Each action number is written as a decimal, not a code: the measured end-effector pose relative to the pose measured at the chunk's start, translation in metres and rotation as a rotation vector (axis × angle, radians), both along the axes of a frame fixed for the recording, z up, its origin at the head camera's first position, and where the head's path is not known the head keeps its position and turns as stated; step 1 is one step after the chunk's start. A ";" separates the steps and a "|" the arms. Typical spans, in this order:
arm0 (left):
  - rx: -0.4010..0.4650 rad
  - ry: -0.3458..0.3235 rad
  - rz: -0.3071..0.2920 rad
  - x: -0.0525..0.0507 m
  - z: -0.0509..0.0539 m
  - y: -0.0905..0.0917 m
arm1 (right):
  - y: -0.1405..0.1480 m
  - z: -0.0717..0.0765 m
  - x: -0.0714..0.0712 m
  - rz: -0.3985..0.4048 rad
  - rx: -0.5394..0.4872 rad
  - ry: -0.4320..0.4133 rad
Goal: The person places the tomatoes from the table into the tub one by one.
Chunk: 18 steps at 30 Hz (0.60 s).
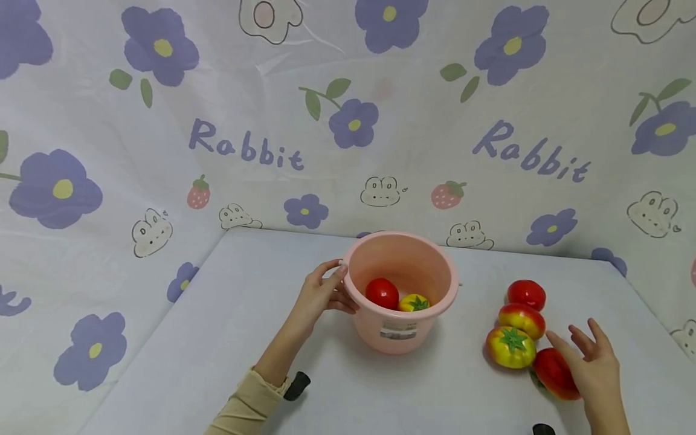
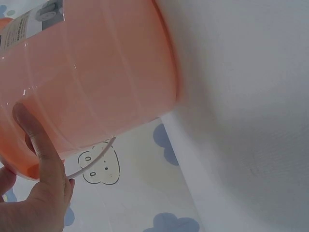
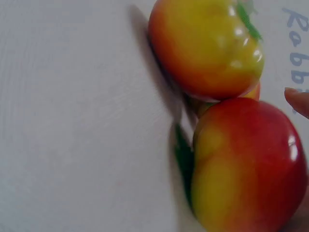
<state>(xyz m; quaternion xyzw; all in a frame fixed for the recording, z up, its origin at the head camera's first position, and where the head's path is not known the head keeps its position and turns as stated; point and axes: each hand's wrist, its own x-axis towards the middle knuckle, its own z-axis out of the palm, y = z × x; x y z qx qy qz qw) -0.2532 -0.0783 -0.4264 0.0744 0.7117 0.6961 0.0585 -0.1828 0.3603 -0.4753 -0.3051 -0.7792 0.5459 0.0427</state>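
Observation:
A pink bucket [image 1: 380, 332] stands on the table, with a red tomato [image 1: 382, 293] and a yellow tomato [image 1: 414, 302] inside. My left hand [image 1: 321, 296] grips its left rim, thumb and fingers on either side of the wall; the left wrist view has the hand [image 2: 46, 188] at the bucket [image 2: 106, 72]. My right hand [image 1: 595, 368], fingers spread, is beside a red-yellow tomato [image 1: 557, 373] at the right; whether it touches is unclear. Near that one lie a yellow tomato with a green top [image 1: 511, 347], a red-yellow one [image 1: 522, 321] and a red one [image 1: 526, 295].
A white table [image 1: 217, 338] carries everything. Behind it hangs a patterned cloth [image 1: 337, 199] with flowers and rabbits. One black object [image 1: 296, 386] is beside the left sleeve, another [image 1: 543, 429] at the front edge of the view.

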 end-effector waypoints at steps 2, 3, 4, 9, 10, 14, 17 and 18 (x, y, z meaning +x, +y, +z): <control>0.002 -0.002 -0.002 0.000 0.000 0.000 | 0.001 -0.004 0.000 -0.006 -0.015 -0.009; 0.004 -0.004 -0.002 0.000 0.000 0.000 | 0.002 -0.006 0.000 -0.008 -0.020 -0.013; 0.005 -0.005 -0.002 0.000 0.000 0.000 | 0.002 -0.008 -0.001 -0.012 -0.023 -0.015; 0.006 -0.005 -0.003 0.000 0.000 0.000 | 0.002 -0.012 -0.001 -0.009 -0.041 -0.021; 0.005 -0.006 -0.002 0.000 0.000 0.000 | 0.003 -0.013 -0.001 -0.009 -0.043 -0.021; 0.004 -0.009 -0.001 0.000 0.001 0.000 | 0.004 -0.014 -0.002 -0.010 -0.044 -0.016; 0.006 -0.010 -0.003 0.000 0.001 -0.001 | 0.003 -0.015 -0.002 -0.020 -0.043 -0.015; 0.006 -0.009 -0.003 0.000 0.001 -0.001 | 0.003 -0.015 -0.002 -0.021 -0.045 -0.013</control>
